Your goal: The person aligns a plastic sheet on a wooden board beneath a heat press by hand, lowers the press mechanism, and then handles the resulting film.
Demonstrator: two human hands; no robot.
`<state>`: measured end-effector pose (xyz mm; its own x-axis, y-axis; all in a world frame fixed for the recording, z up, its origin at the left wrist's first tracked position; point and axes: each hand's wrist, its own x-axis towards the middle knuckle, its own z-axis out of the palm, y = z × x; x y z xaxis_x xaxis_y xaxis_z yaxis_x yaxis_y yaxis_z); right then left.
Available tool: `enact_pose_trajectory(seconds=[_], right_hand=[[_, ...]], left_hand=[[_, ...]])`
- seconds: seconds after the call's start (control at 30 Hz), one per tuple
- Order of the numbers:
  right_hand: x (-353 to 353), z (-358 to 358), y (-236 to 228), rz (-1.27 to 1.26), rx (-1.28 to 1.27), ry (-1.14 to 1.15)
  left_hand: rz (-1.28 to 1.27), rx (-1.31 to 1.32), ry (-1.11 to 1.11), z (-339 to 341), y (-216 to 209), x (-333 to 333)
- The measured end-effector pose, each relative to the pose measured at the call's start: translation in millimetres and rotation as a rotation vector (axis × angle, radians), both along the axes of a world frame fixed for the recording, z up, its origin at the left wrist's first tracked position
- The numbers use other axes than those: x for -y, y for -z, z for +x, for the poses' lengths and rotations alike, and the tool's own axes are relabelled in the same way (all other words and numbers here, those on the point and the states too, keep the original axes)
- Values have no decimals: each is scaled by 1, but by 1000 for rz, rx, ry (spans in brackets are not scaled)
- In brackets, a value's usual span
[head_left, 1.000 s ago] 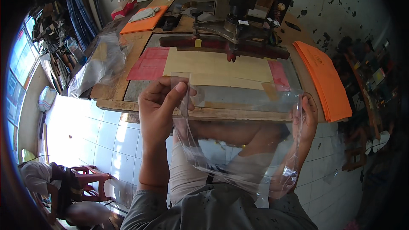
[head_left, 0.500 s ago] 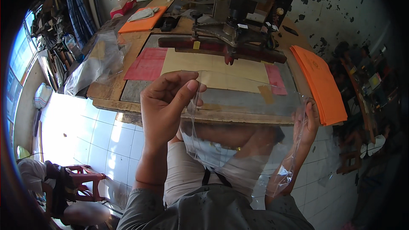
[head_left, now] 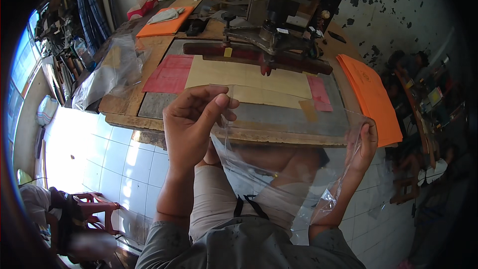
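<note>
My left hand (head_left: 195, 122) pinches the upper left corner of a clear plastic sheet or bag (head_left: 279, 167) between thumb and fingers. At its right side, my right hand (head_left: 366, 142) has curled fingers gripping the other top corner. The plastic hangs slack between both hands above my lap, creased near my right forearm. Just beyond it, on the grey bed of a press, lies a cream sheet (head_left: 239, 75) with a pink piece (head_left: 169, 73) at the left and a smaller pink piece (head_left: 319, 93) at the right. A dark red press bar (head_left: 214, 51) spans above the cream sheet.
Folded orange sheets (head_left: 371, 97) are stacked at the table's right. More orange sheets (head_left: 162, 27) carry a white cloth or glove (head_left: 166, 15) at the back left. Clear plastic (head_left: 107, 77) drapes over the left edge. A red stool (head_left: 94, 211) stands lower left, beside another person.
My right hand has shifted slightly right and turned, its curled fingers now showing more plainly. The plastic's top edge slopes down to it and its folds have changed. My left hand stays almost still.
</note>
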<state>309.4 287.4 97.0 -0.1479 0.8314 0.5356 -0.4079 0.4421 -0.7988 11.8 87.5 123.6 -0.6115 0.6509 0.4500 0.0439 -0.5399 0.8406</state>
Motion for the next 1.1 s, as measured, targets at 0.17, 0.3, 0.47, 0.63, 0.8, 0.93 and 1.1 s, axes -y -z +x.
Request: enact_pose_trajectory(seconds=[0.17, 0.3, 0.47, 0.63, 0.8, 0.93, 1.1], right_hand=[[-9, 2, 2, 12, 41, -79], [-17, -3, 2, -127, 108, -38], [-23, -11, -2, -192, 277, -43], [-41, -42, 12, -18, 373, -88], [-79, -80, 38, 116, 701, -106], [-122, -109, 56, 268, 921, -62], [-161, -126, 76, 464, 1044, -59]], left_hand=[[-85, -23, -119, 5, 5, -10], [-123, -196, -130, -5, 32, -17], [-124, -75, -28, -15, 56, -8], [-279, -193, -164, -45, 67, -9], [-506, -374, -248, -78, 64, -30], [-627, -506, -219, -122, 91, -72], [-688, -684, -225, -152, 107, -118]])
